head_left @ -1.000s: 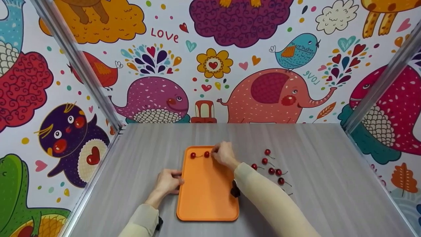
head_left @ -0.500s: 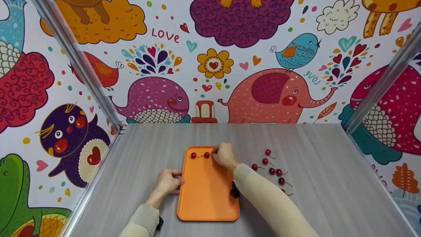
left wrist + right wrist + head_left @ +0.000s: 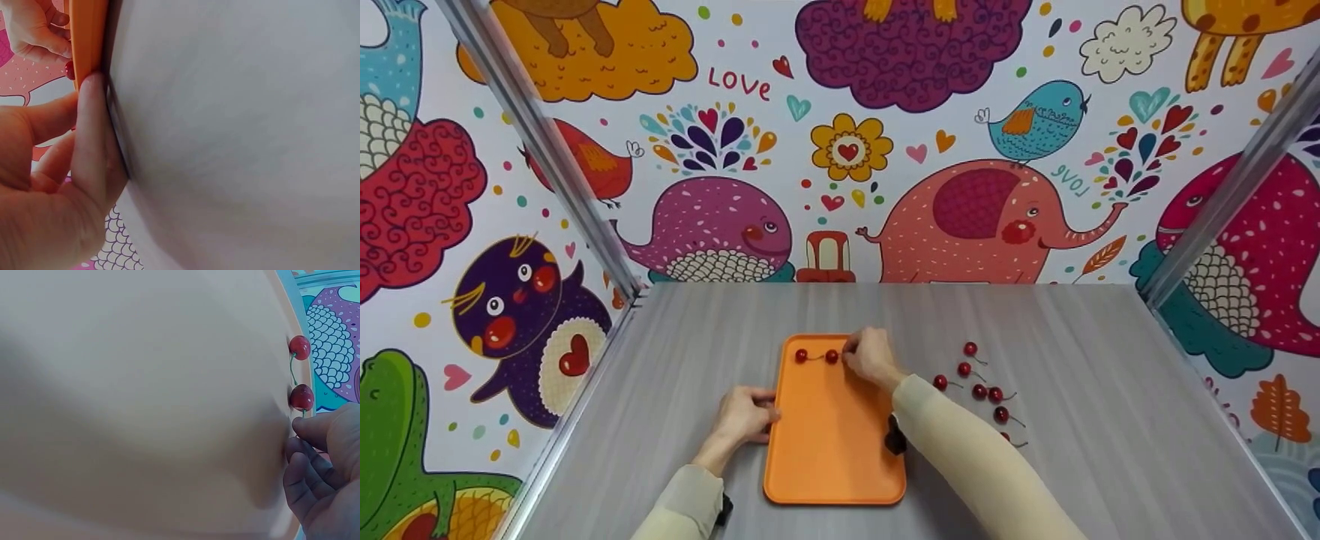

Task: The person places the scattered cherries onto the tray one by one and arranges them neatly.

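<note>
An orange rectangular tray point(image 3: 834, 450) lies on the table. Two red cherries sit in a row along its far end: the left cherry point(image 3: 802, 356) has its stem pointing right at the other cherry point(image 3: 831, 357). My right hand point(image 3: 873, 357) is over the tray's far right corner, thumb and fingers pinching that second cherry's stem; the right wrist view shows the stem point(image 3: 304, 414) running into the fingertips. On the tray's left side, my left hand point(image 3: 744, 414) grips the edge, with one fingertip point(image 3: 91, 84) against the outer rim in the left wrist view.
Several loose cherries with stems lie on the table right of the tray, among them a far cherry point(image 3: 970, 349) and a nearer cherry point(image 3: 1001, 414). My right sleeve point(image 3: 975, 450) partly covers the closest one. A patterned wall point(image 3: 840, 150) bounds the table's far edge.
Both hands, the tray and the cherries keep practically the same places. Only the head view shifts very slightly.
</note>
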{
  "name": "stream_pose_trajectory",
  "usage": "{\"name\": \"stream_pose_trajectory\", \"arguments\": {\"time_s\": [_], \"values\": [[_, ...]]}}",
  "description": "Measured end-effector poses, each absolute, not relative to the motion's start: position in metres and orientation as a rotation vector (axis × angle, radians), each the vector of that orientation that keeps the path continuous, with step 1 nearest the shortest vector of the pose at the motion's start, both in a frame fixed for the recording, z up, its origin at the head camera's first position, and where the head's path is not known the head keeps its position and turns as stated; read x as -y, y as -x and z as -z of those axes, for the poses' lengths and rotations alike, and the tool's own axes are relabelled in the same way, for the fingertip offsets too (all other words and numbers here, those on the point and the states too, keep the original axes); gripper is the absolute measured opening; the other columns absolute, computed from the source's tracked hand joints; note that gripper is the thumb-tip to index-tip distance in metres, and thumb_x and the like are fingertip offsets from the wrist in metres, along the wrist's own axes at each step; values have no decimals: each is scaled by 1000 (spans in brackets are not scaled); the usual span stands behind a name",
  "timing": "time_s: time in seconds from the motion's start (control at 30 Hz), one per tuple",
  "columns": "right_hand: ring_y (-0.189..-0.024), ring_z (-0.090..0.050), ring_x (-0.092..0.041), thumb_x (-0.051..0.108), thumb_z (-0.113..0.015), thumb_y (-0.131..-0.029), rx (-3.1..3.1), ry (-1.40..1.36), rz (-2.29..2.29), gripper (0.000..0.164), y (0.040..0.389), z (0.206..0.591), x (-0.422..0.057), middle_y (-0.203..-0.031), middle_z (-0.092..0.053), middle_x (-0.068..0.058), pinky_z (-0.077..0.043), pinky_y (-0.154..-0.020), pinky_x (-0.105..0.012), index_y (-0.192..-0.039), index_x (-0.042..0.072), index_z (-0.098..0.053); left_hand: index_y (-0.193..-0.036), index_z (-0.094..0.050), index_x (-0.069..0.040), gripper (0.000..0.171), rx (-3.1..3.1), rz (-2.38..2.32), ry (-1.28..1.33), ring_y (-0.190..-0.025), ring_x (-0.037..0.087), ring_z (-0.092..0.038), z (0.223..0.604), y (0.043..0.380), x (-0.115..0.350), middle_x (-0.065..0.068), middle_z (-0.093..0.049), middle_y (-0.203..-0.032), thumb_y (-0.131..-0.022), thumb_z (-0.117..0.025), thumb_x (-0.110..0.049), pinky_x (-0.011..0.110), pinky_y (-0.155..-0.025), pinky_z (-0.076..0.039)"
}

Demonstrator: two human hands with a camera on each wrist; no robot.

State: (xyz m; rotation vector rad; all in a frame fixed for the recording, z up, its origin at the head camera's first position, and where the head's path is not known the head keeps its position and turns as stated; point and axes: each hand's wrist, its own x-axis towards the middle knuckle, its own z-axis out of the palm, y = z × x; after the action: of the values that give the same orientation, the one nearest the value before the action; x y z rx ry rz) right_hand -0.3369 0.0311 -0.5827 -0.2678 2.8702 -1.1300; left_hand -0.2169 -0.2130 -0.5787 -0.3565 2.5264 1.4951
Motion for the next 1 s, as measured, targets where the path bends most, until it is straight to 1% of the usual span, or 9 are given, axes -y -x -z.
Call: {"name": "stream_pose_trajectory", "arguments": {"time_s": [0.1,0.2,0.3,0.37,0.5,0.6,0.8,1.0], "values": [[-98,-77,-26,7,-81,-99,-2851,269,1157,10,340,587,-33,-103,-85,-9,-69,-92,-47,-94,9,-89,-140,-77,2,44,-2532,-1496,350,-84,15,-75,579,216,213,10,-78,-101,-96,-77,3,35,-65,-70],[-94,-77,-26,7,-80,-98,-2885,329,1167,11,355,610,-36,-99,-85,-9,-69,-85,-43,-93,10,-89,-140,-77,2,43,-2540,-1489,350,-84,15,-75,579,216,212,10,-79,-103,-97,-78,1,35,-65,-70],[-92,-76,-24,7,-79,-96,-2905,354,1171,11,360,617,-38,-99,-84,-9,-68,-81,-40,-93,10,-89,-139,-78,2,42,-2553,-1471,349,-83,15,-75,579,217,212,10,-79,-103,-97,-79,0,34,-64,-69],[-94,-75,-25,6,-79,-96,-2870,331,1200,10,356,609,-39,-102,-84,-10,-68,-85,-42,-95,9,-89,-138,-78,1,41,-2566,-1457,349,-83,15,-75,579,217,212,9,-79,-102,-97,-80,0,34,-64,-69],[-101,-74,-27,7,-81,-98,-2824,256,1201,7,340,580,-37,-109,-84,-13,-67,-100,-50,-100,6,-88,-137,-79,1,41,-2584,-1446,346,-82,15,-75,579,217,212,9,-80,-101,-96,-79,0,34,-64,-70],[-102,-73,-26,8,-81,-100,-2858,270,1151,8,337,574,-38,-110,-84,-12,-66,-104,-49,-103,7,-88,-137,-79,1,41,-2590,-1444,340,-80,14,-75,579,216,212,9,-80,-101,-96,-79,1,34,-63,-69],[-104,-71,-27,11,-80,-102,-2855,338,1114,13,334,566,-48,-114,-84,-12,-66,-106,-49,-112,6,-88,-137,-79,1,42,-2596,-1441,348,-80,14,-75,580,215,212,9,-79,-100,-95,-80,1,33,-62,-69],[-101,-70,-26,13,-80,-103,-2800,342,1172,16,327,562,-63,-115,-84,-12,-68,-100,-48,-116,6,-88,-139,-78,1,42,-2586,-1445,354,-83,14,-75,578,216,211,9,-79,-101,-96,-79,0,34,-64,-69]]}}
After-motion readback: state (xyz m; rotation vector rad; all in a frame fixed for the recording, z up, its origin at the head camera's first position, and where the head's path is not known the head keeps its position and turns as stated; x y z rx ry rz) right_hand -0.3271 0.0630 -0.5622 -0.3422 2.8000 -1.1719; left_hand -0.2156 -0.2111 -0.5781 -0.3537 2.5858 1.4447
